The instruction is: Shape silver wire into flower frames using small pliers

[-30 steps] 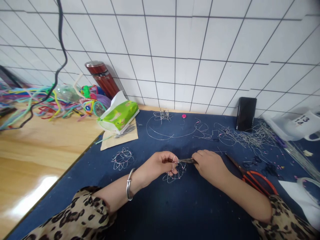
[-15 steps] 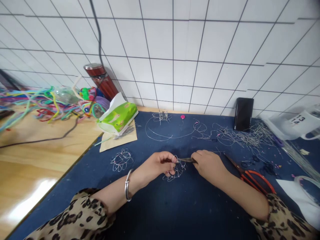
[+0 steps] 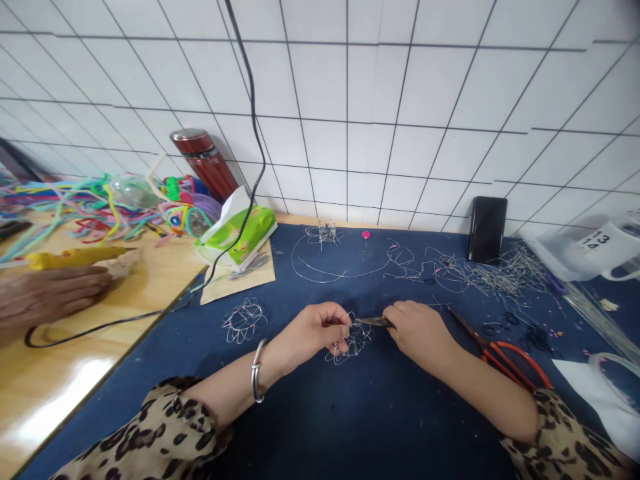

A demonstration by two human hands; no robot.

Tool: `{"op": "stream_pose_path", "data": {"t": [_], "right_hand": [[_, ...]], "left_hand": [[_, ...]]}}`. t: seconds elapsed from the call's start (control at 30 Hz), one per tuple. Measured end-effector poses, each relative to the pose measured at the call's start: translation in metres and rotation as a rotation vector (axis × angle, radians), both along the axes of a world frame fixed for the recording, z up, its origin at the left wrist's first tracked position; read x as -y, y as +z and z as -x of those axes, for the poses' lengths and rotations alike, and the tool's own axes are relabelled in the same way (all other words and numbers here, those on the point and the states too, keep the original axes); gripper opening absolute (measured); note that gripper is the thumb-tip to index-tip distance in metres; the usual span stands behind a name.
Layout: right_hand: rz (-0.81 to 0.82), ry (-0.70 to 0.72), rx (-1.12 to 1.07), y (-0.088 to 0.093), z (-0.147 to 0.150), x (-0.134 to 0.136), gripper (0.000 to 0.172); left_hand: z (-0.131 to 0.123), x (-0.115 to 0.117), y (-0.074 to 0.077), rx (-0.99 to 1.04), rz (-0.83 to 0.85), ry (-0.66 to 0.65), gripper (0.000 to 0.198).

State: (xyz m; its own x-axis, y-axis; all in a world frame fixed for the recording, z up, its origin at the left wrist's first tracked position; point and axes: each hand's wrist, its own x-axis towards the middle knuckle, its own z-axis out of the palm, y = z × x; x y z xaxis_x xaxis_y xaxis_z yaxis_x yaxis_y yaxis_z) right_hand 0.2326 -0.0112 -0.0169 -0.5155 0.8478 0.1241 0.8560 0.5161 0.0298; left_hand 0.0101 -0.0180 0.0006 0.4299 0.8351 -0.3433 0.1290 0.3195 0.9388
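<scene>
My left hand [image 3: 320,331] pinches a looped silver wire piece [image 3: 354,348] just above the dark blue mat [image 3: 320,413]. Closed around a pair of pliers [image 3: 374,321], my right hand [image 3: 414,327] works from the other side. The plier tips point left and meet the wire close to my left fingertips; whether they grip it I cannot tell. A similar wire piece [image 3: 245,320] with small pink beads lies on the mat to the left of my left hand. Red-handled scissors [image 3: 515,363] rest beside my right forearm.
Loose wire [image 3: 500,277] is heaped by the propped phone [image 3: 487,230]. A green tissue pack [image 3: 237,237] stands in front of a red flask [image 3: 206,163]. A co-worker's hand [image 3: 60,292] lies near a yellow glue gun [image 3: 77,257] at left. A black cord [image 3: 253,113] hangs across the wall.
At left, a co-worker's hand and a yellow glue gun have come into view. The black cord has swung right, now across the tissue pack. My hands have barely moved.
</scene>
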Motion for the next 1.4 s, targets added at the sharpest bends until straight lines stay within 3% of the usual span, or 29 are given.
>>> {"op": "stream_pose_path", "data": {"t": [0.13,0.33,0.53,1.07,1.4], "right_hand": [[-0.077,0.023,0.031,0.001,-0.001,0.001,0.005],[-0.249,0.060,0.051,0.011,0.000,0.003,0.021],[-0.348,0.093,0.075,0.016,0.002,0.007,0.018],[-0.325,0.066,0.094,0.015,0.005,0.010,0.016],[-0.331,0.049,0.059,0.016,0.003,0.008,0.023]], "left_hand": [[0.001,-0.001,-0.004,-0.003,-0.012,-0.016,0.007],[0.003,-0.002,-0.007,-0.001,-0.027,-0.031,0.007],[0.002,0.000,-0.004,-0.033,-0.008,-0.030,0.006],[0.002,0.001,-0.002,-0.017,0.011,-0.035,0.009],[0.004,0.000,-0.004,0.081,0.093,-0.032,0.011]]}}
